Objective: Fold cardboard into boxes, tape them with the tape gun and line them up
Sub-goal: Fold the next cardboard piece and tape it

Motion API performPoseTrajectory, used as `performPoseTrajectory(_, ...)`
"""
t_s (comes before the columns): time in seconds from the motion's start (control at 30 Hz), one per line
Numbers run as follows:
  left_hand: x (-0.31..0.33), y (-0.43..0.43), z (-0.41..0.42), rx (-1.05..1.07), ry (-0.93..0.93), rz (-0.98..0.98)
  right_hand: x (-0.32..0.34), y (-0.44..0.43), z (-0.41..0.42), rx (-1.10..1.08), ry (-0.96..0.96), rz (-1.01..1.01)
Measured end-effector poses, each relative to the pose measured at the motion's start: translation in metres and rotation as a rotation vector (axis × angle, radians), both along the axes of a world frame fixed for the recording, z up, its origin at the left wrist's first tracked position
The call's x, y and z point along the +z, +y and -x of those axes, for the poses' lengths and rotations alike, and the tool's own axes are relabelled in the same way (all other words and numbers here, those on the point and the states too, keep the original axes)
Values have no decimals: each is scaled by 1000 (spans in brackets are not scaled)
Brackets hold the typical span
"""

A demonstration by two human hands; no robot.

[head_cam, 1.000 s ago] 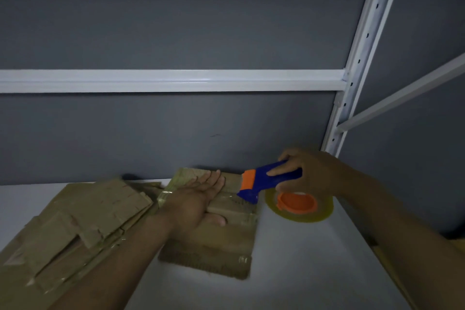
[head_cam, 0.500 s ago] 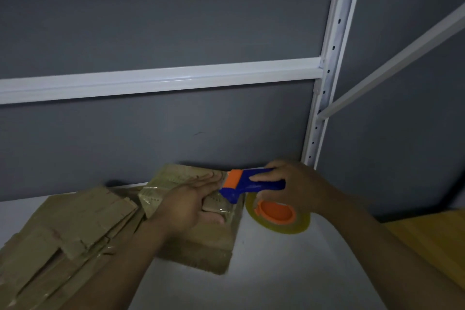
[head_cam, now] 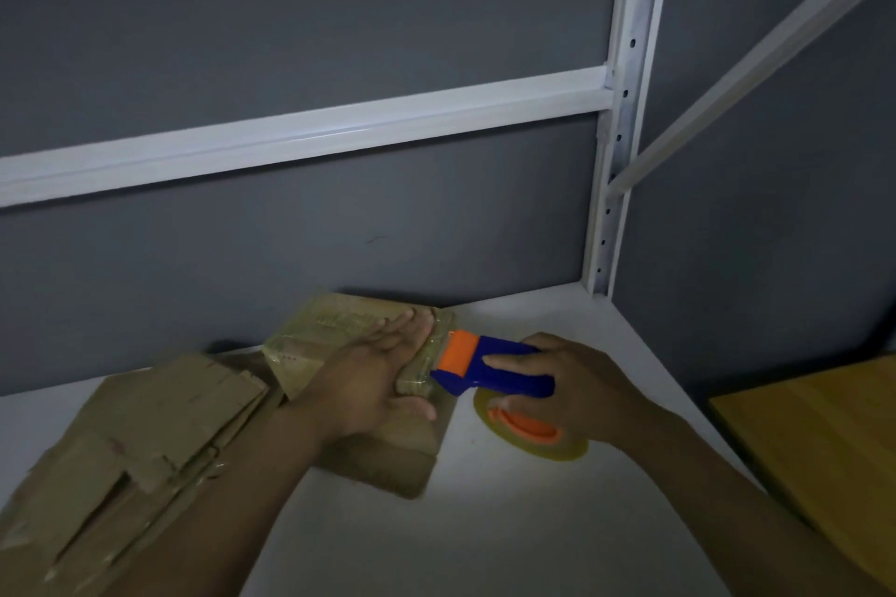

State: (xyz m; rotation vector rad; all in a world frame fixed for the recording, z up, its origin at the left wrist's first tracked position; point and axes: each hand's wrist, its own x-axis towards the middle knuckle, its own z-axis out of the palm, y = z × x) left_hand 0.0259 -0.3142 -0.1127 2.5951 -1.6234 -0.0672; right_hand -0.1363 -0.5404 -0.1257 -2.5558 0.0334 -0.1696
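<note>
Left grip, flat and straight-fingered, pins the box at the desk's 12 o'clock, steadying it. Right grip wraps the tape gun at its 3 o'clock, likely sealing the flap.

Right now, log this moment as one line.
step: taping | left hand: flat on brown cardboard box | right hand: grips blue-and-orange tape gun, nose at box edge | flat cardboard pile: left of box

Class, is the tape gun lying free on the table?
No, the right hand grips the tape gun against the box.
</note>
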Motion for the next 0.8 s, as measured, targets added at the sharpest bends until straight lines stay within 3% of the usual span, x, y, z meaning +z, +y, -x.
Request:
performPoseTrajectory(0.23, 0, -4, -9, -1, 80, -10, -17, -2, 14, -31, -70, -113)
performPoseTrajectory(0.53, 4, -7, -9, 12, 132, 5, -22, -14, 43, -65, -53, 50)
performPoseTrajectory(0.8, -1, -9, -4, 57, 47, -26, -12, 26, 20, -117, -115, 266)
